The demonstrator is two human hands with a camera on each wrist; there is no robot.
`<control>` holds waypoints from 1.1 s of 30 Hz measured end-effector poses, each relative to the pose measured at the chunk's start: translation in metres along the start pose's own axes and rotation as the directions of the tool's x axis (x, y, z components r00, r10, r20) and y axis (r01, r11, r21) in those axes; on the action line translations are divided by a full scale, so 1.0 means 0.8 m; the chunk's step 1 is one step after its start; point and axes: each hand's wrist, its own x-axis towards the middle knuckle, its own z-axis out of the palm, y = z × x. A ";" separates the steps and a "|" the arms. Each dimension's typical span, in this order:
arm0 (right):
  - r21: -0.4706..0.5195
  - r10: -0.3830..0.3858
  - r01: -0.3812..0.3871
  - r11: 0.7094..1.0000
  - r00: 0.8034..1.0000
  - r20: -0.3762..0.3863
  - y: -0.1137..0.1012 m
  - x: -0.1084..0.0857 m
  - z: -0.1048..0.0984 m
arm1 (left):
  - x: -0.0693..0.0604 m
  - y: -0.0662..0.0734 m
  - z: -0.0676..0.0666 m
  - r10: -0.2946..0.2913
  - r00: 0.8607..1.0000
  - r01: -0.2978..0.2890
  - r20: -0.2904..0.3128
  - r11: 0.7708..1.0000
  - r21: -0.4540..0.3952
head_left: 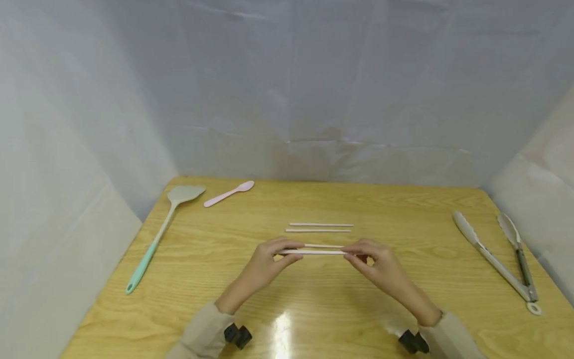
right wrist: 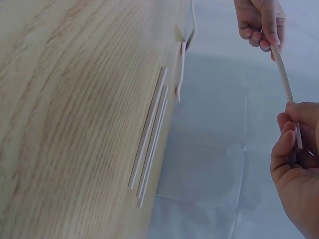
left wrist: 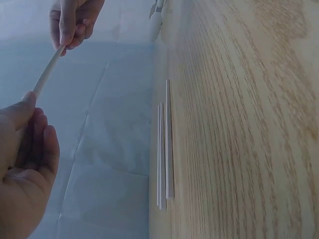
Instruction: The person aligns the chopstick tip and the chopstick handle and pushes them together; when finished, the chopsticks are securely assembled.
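A pale chopstick [head_left: 320,253] is held level above the table, one end in each hand. My left hand [head_left: 268,260] pinches its left end between thumb and fingers. At the other end, my right hand [head_left: 380,263] pinches it the same way. Both wrist views show the held chopstick [left wrist: 46,74] raised off the wood. Beneath and just behind it lies another chopstick [head_left: 323,245], its ends partly covered by the hands in the head view. Farther back, two more chopsticks [head_left: 319,231] lie side by side, roughly parallel to it.
On the left of the wooden table [head_left: 215,239] lies a turner [head_left: 163,227] with a mint-green handle. A pink spoon [head_left: 229,193] is near the back edge. Metal tongs [head_left: 502,267] lie spread at the right. Pale sheeting [head_left: 287,89] hangs around the back and sides.
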 end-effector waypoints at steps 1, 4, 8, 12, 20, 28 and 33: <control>-0.002 0.006 -0.006 1.000 1.000 -0.002 0.001 -0.001 0.000 | -0.001 -0.001 0.000 -0.005 1.000 0.005 -0.002 1.000 -0.006; -0.003 0.034 -0.034 0.999 0.999 -0.007 0.003 -0.004 -0.001 | -0.002 -0.004 0.000 -0.028 1.000 0.028 -0.009 0.999 -0.032; 0.000 0.075 -0.075 0.997 0.997 -0.019 0.006 -0.008 -0.003 | -0.005 -0.008 -0.002 -0.066 0.998 0.065 -0.018 0.996 -0.061; -0.014 0.121 -0.121 0.993 0.992 -0.023 0.010 -0.011 -0.005 | -0.006 -0.011 -0.005 -0.104 0.994 0.103 -0.018 0.992 -0.073; -0.058 0.211 -0.210 0.976 0.978 -0.004 0.022 -0.013 -0.010 | -0.008 -0.019 -0.007 -0.194 0.981 0.194 -0.011 0.981 -0.030; -0.071 0.381 -0.376 0.924 0.920 0.087 0.042 -0.019 -0.008 | -0.007 -0.032 -0.003 -0.267 0.964 0.267 0.021 0.962 -0.053; -0.054 0.426 -0.423 0.905 0.896 0.127 0.056 -0.021 -0.003 | -0.004 -0.040 0.003 -0.289 0.956 0.292 0.046 0.955 -0.049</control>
